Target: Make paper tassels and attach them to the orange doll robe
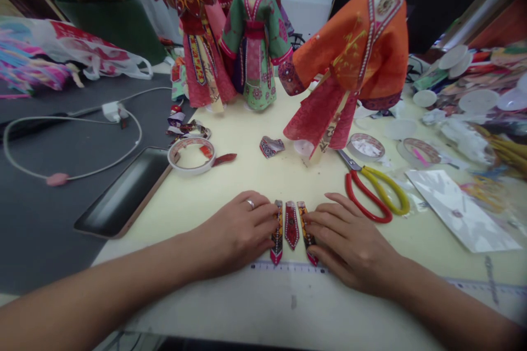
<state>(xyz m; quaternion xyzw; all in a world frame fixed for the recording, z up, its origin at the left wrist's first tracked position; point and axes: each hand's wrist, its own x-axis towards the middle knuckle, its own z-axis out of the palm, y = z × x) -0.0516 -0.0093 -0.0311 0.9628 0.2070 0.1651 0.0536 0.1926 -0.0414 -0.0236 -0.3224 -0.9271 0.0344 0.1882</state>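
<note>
Open and flat on the table point(247, 175), left hand point(234, 233) and right hand point(349, 247) touch the outer two of three patterned strips point(291, 225) by a ruler point(284, 267), apparently aligning them, work needing light, even nudges.

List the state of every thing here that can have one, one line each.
Left hand, flat, fingertips against the left strip.
Right hand, flat, fingertips on the right strip.
Three patterned strips, lying side by side, points toward the ruler.
Scissors, shut, lying flat.
Tape roll, lying flat.
Tablet, screen dark.
Orange paper robe, standing upright.
</note>
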